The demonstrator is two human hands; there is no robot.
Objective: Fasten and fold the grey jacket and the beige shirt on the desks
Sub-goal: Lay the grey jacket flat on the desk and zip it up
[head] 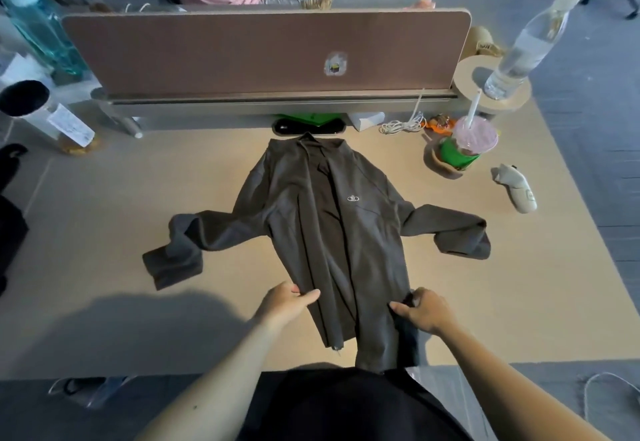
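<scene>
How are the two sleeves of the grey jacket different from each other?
The left sleeve stretches farther out across the desk, and its cuff end turns back toward the person. The right sleeve looks shorter, with its end folded over into a rounded lump. The left sleeve shows deeper creases; the right sleeve lies smoother. Both are the same grey, lie on the desk, and neither is held: the left hand and right hand grip the jacket's bottom part.

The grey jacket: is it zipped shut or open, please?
Open: the grey jacket lies spread, its front panels merely overlapping, zipper end loose at the hem.

One grey jacket (332,232), two hands, two bottles, one lidded cup (467,146), perhaps more clutter.
</scene>
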